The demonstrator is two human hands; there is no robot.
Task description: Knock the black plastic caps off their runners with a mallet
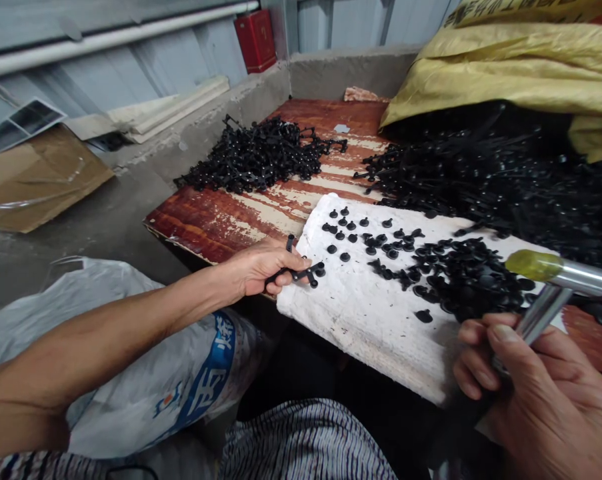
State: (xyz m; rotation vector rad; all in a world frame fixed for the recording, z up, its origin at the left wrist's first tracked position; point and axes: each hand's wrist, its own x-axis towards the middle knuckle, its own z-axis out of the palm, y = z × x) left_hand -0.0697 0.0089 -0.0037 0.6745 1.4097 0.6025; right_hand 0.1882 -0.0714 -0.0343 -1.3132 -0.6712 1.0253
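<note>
In my left hand [267, 268] is a small black branched plastic part [305, 272], pinched at the left edge of a white cloth-like pad [341, 320]. My right hand [535, 380] is wrapped around the metal handle of a hammer [543, 310], whose head has a yellowish translucent face and a chromed body. The hammer is raised over the pad's right end. Small black mushroom-shaped caps [455, 273] lie on the pad, spread out at the left and heaped at the right. Several stand singly near my left fingers.
A pile of black branched parts [261, 157] sits at the back left of the worn red board [215, 223]. More black parts [481, 167] spill from a yellow sack [481, 60] at right. A white printed bag [131, 400] stands below left, beside cardboard [41, 177].
</note>
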